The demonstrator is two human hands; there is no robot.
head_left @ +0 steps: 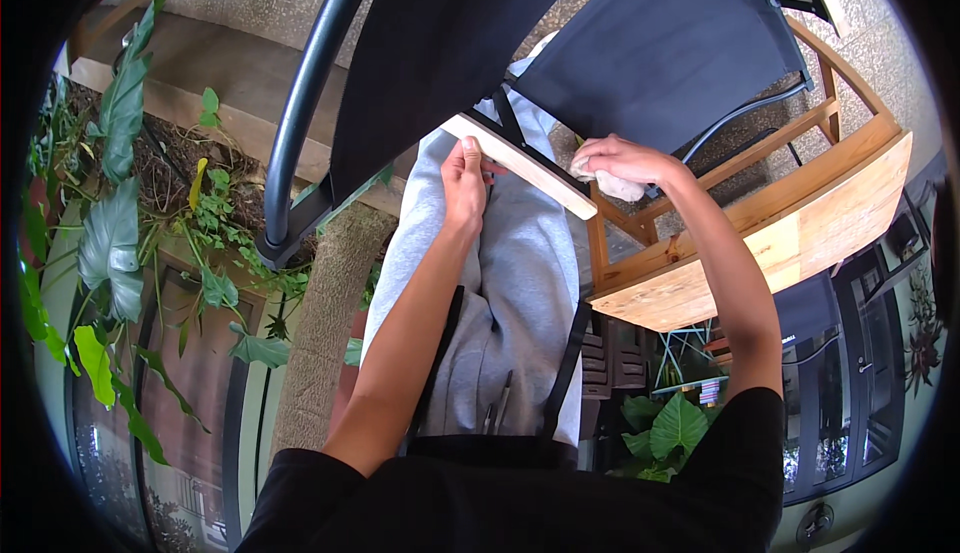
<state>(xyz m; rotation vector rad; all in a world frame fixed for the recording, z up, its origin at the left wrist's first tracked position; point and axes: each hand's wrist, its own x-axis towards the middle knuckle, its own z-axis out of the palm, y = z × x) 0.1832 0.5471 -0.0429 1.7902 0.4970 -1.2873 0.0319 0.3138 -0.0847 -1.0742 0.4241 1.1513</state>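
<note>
Nearest the camera is the black short-sleeved fabric shirt (520,498) on the person's torso, and beyond it spreads the largest object, a black chair with taut fabric panels (650,53) and a curved tubular frame. To the right stands a honey-brown wooden table (760,253) with a paler top, smaller than the chair, and then come the soft light-grey trousers (535,283) on the person's legs. Above these, in front of the chair's fabric, is a pale, straight, flat wooden bar (525,168); its long axis runs on a diagonal, one end toward the upper left, the other pointing down to the right (a black strip follows its far edge). The left hand (465,185) is clamped on the bar near its upper-left end, thumb laid over the pale face, fingertips showing past the opposite edge. The right hand (635,160), fingers closed and bent, grips a bunched off-white cloth (624,189) beside the bar's lower-right end; whether cloth and wood touch, I cannot tell.
</note>
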